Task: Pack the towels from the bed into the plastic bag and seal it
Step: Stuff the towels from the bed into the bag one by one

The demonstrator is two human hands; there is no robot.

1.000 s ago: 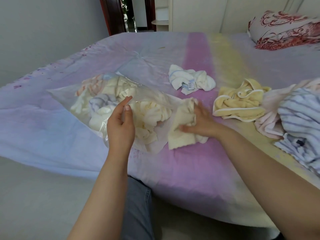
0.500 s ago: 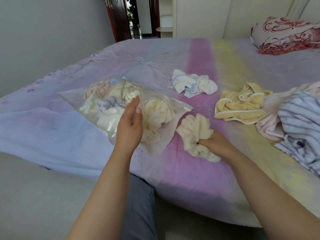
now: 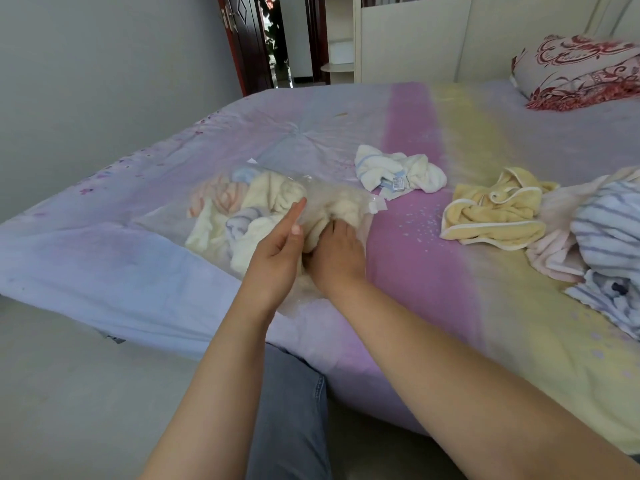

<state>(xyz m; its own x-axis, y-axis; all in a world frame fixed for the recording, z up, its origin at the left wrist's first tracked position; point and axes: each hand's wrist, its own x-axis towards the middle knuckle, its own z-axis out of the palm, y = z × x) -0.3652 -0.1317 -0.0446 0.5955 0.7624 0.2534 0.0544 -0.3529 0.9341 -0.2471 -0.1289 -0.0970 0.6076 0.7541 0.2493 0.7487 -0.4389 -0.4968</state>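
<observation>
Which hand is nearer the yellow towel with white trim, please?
Right. The right hand, at the mouth of the plastic bag, lies between the yellow towel and the left hand.

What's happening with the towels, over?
Left hand flat at bag mouth. Right hand presses cream towel inside. Bag unsealed; more towels wait on bed. Nothing blocking.
</observation>
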